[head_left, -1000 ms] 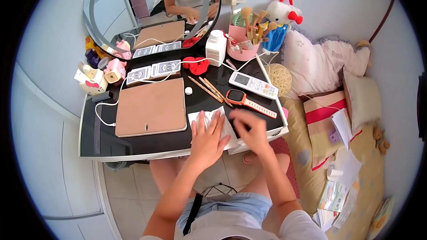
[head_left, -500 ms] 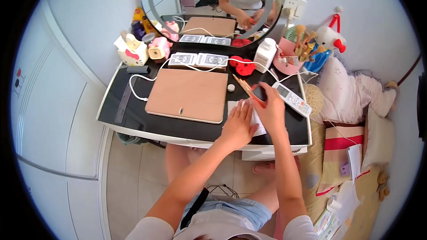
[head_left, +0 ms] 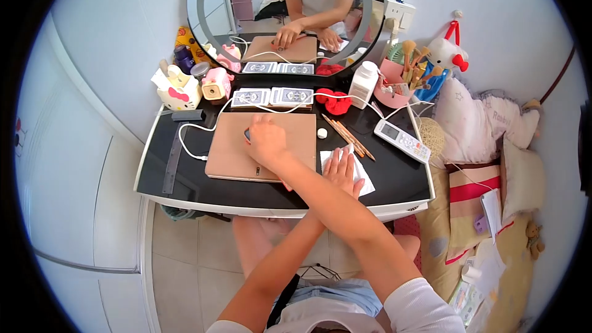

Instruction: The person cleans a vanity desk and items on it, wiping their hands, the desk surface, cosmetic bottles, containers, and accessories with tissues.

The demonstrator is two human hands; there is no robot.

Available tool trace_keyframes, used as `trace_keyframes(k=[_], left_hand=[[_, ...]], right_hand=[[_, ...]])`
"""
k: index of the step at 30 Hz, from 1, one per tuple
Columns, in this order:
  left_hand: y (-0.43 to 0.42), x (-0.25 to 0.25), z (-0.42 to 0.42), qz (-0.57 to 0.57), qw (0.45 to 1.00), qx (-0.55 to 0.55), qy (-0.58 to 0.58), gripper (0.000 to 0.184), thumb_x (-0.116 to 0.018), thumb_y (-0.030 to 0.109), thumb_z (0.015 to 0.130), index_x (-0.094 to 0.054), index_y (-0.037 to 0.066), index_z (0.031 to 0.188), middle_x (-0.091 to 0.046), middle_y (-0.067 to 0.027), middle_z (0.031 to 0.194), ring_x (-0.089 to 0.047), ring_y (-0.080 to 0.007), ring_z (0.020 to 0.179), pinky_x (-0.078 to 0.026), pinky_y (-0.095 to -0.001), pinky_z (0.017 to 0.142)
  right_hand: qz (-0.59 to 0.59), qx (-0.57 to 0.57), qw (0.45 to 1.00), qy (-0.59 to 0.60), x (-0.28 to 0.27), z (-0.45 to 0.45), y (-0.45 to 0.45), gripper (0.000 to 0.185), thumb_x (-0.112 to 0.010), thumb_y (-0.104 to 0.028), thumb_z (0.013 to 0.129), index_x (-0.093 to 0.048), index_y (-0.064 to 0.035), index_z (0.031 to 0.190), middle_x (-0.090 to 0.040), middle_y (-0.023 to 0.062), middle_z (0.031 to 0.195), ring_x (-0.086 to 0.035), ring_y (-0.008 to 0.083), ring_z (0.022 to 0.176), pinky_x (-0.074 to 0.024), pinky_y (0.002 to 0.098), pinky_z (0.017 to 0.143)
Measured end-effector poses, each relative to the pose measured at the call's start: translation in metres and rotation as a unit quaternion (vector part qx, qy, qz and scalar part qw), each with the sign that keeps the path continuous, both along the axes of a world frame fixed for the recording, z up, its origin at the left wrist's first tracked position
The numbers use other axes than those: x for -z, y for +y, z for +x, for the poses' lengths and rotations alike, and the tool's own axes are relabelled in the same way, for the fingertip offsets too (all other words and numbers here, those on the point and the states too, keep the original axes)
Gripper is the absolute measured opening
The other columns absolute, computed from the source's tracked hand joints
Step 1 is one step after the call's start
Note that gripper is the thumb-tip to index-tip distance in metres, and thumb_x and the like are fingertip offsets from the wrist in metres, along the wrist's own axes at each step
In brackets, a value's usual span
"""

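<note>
My left hand (head_left: 341, 174) lies flat, fingers stretched out, on a folded white paper (head_left: 365, 184) near the table's front edge. My right arm crosses over the left one. At its end, my right hand (head_left: 267, 140) is closed over the tan flat case (head_left: 231, 159), around a small dark object (head_left: 247, 135) that is mostly hidden by the fingers. An orange-red bit (head_left: 287, 185) shows under my right wrist; I cannot tell whether it belongs to the same object. Several pencils (head_left: 348, 135) lie just beyond the paper, beside a small white cap (head_left: 322, 133).
A white remote control (head_left: 402, 140) lies at the right. Card stacks (head_left: 251, 97), a red scrunchie (head_left: 334, 102), a white bottle (head_left: 364, 83) and a pink brush holder (head_left: 392, 94) stand below the round mirror (head_left: 192, 18). A white cable (head_left: 216, 108) crosses the table; a ruler (head_left: 172, 166) lies left.
My right hand has swung left across my left arm, from above the paper to the tan case, still holding the dark object. My left hand stays on the paper. The pencils are now in full view.
</note>
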State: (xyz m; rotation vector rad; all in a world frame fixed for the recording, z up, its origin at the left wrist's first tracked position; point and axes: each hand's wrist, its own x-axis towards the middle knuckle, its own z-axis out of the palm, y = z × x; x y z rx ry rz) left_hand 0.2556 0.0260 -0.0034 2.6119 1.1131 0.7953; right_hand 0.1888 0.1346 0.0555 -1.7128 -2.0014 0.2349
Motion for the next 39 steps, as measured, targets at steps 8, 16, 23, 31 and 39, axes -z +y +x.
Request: trace_keyframes(k=[8, 16, 23, 31, 39], left_hand=[[0.004, 0.011, -0.002, 0.037, 0.999, 0.012, -0.005, 0.066, -0.045, 0.038, 0.09, -0.031, -0.01, 0.133, -0.025, -0.0246, 0.144, -0.024, -0.0406, 0.133, -0.021, -0.0454, 0.109], [0.002, -0.005, -0.006, 0.035, 0.998, 0.05, -0.002, 0.052, -0.051, 0.019, 0.084, -0.039, -0.005, 0.129, -0.043, -0.0262, 0.126, -0.038, -0.0419, 0.12, -0.025, -0.0479, 0.107], [-0.002, -0.008, -0.001, -0.007, 1.0, 0.009, -0.008, 0.063, -0.049, 0.028, 0.089, -0.03, -0.015, 0.131, -0.03, -0.0303, 0.138, -0.025, -0.0447, 0.131, -0.024, -0.0507, 0.106], [0.003, -0.003, 0.004, -0.003, 1.0, -0.004, 0.008, 0.063, -0.049, 0.03, 0.09, -0.032, -0.015, 0.131, -0.027, -0.03, 0.14, -0.023, -0.0462, 0.131, -0.022, -0.0541, 0.106], [-0.001, -0.004, 0.005, -0.011, 0.999, -0.031, 0.026, 0.063, -0.049, 0.032, 0.09, -0.033, -0.012, 0.131, -0.028, -0.0264, 0.142, -0.022, -0.0419, 0.133, -0.02, -0.0537, 0.107]], right_hand=[[0.134, 0.043, 0.989, 0.051, -0.006, 0.083, -0.015, 0.012, -0.062, -0.012, 0.07, -0.063, -0.0074, 0.082, -0.063, 0.01, 0.087, -0.06, 0.0278, 0.084, -0.0498, 0.0387, 0.071], [0.107, -0.016, 0.991, -0.074, 0.02, 0.152, -0.03, 0.026, -0.071, -0.008, 0.068, -0.059, -0.0088, 0.091, -0.056, 0.0088, 0.091, -0.055, 0.0278, 0.091, -0.046, 0.0382, 0.076], [0.06, 0.111, 0.992, 0.0, 0.014, 0.191, -0.042, 0.022, -0.069, -0.015, 0.072, -0.056, -0.0055, 0.087, -0.055, 0.0154, 0.087, -0.061, 0.0356, 0.074, -0.0499, 0.0434, 0.066], [-0.034, 0.058, 0.986, -0.151, 0.011, 0.206, -0.022, 0.034, -0.074, -0.018, 0.063, -0.057, 0.0002, 0.085, -0.064, 0.0202, 0.081, -0.065, 0.0342, 0.076, -0.0539, 0.0411, 0.067], [-0.169, 0.021, 0.962, -0.216, -0.014, 0.2, -0.007, 0.03, -0.067, -0.016, 0.059, -0.067, 0.0009, 0.084, -0.066, 0.0208, 0.085, -0.065, 0.0336, 0.084, -0.0536, 0.0408, 0.074]])
